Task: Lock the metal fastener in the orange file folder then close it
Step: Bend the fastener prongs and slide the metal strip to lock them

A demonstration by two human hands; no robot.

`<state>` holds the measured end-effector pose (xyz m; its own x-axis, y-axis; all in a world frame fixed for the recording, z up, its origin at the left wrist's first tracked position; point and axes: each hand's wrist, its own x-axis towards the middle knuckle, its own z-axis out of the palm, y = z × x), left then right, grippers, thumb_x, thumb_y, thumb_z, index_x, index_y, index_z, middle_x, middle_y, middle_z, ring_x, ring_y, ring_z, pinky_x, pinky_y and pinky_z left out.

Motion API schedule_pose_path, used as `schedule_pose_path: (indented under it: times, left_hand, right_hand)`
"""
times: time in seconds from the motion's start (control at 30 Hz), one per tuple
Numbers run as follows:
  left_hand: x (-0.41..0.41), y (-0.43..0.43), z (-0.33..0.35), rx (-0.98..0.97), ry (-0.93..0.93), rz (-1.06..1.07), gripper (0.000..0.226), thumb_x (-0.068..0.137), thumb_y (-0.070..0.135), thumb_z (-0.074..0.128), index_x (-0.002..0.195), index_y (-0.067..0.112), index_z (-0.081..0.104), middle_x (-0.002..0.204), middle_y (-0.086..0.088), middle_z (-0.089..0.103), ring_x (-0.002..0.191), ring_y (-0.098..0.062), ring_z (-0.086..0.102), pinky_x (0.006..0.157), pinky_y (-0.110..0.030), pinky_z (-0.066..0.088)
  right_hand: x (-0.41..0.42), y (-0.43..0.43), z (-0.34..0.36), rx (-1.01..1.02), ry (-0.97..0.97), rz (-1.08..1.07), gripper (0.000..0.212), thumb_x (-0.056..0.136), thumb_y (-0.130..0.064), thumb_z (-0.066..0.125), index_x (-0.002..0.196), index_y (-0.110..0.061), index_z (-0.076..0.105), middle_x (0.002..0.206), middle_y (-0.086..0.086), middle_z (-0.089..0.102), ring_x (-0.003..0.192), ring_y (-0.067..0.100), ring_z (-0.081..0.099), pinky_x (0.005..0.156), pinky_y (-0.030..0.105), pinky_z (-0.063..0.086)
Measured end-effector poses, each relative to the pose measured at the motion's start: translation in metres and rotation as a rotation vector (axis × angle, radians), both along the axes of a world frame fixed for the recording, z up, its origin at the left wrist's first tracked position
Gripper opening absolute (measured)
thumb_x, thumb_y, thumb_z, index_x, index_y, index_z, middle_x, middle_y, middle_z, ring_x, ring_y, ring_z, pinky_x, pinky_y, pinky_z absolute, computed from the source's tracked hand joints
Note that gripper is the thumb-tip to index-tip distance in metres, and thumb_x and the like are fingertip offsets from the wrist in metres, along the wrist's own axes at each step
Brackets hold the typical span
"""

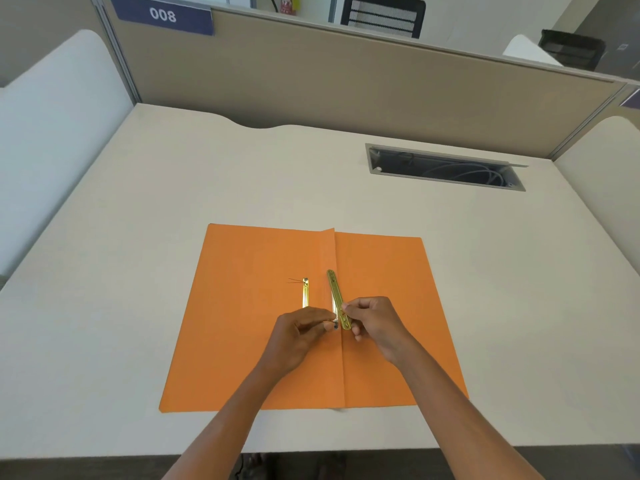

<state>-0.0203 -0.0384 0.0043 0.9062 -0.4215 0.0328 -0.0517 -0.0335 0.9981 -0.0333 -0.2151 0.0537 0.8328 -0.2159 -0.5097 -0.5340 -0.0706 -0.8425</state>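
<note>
Orange file folder (242, 306) open flat on desk (138, 202), spine toward viewer. Brass compressor bar (337, 299) pinched near its lower end by right hand (375, 323), fingers clamped on it. Left hand (301, 332) fingertips closed on raised prong tip (335, 325). Second prong (305, 292) flat on left leaf. Thin, bendable metal, probably light and slippery; best gripped at ends.
</note>
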Motion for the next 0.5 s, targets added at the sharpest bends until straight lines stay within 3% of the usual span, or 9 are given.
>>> schedule_pose_path:
  times: [0.17, 0.27, 0.5]
  left_hand:
    - [0.000, -0.007, -0.003, 0.001, -0.002, 0.039, 0.013, 0.090, 0.015, 0.066, 0.083, 0.007, 0.075, 0.077, -0.008, 0.071, 0.068, -0.015, 0.063, 0.062, -0.038, 0.052]
    - [0.000, -0.010, -0.006, 0.083, -0.065, 0.043, 0.014, 0.088, 0.014, 0.068, 0.075, 0.017, 0.073, 0.068, 0.002, 0.065, 0.060, -0.013, 0.059, 0.057, -0.039, 0.051]
    - [0.002, -0.018, -0.009, 0.227, -0.087, 0.054, 0.014, 0.086, 0.013, 0.068, 0.081, 0.025, 0.074, 0.067, 0.000, 0.062, 0.055, -0.021, 0.059, 0.055, -0.043, 0.052]
  right_hand:
    - [0.002, -0.001, 0.001, 0.016, 0.017, -0.009, 0.015, 0.089, -0.011, 0.067, 0.082, 0.002, 0.070, 0.049, 0.007, 0.049, 0.041, 0.017, 0.043, 0.042, 0.026, 0.042]
    - [0.003, -0.001, 0.004, 0.048, 0.022, -0.025, 0.012, 0.089, -0.009, 0.067, 0.082, 0.001, 0.070, 0.051, 0.005, 0.050, 0.041, 0.013, 0.044, 0.041, 0.025, 0.041]
    - [0.004, 0.000, 0.007, 0.105, 0.044, -0.035, 0.010, 0.089, -0.007, 0.067, 0.083, 0.000, 0.069, 0.047, 0.002, 0.052, 0.040, 0.011, 0.044, 0.041, 0.023, 0.042]
